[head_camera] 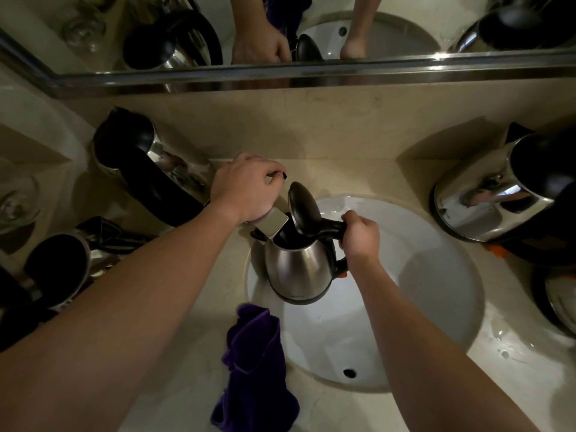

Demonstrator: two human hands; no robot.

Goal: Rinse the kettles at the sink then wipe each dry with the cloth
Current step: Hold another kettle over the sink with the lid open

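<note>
Over the white sink basin (436, 307), I hold 1 steel kettle (299, 269) upright, its base above the left part of the bowl. My right hand (360, 236) has its fingers curled tight round the black handle (333, 229), clamped on it. The black lid (302, 207) stands hinged open, tilted up toward the wall. The flat chrome faucet spout (274, 221) reaches over the kettle's open mouth; I cannot tell whether water runs from it.

My left hand (246, 190) rests on top of the faucet, fingers curled over its lever. How firmly it grips there I cannot tell, since the hand hides the lever.

The purple cloth (255, 366) lies crumpled on the counter (193, 353), draped at the basin's left rim, just below the kettle and apart from it.

On the counter at the left I count 2 more kettles: 1 near the wall (131, 151) and 1 at the lower left (59, 269). At the right stands 1 steel kettle (492, 188), and part of another shows at the right edge (558, 294). A mirror (280, 29) runs along the wall above.
</note>
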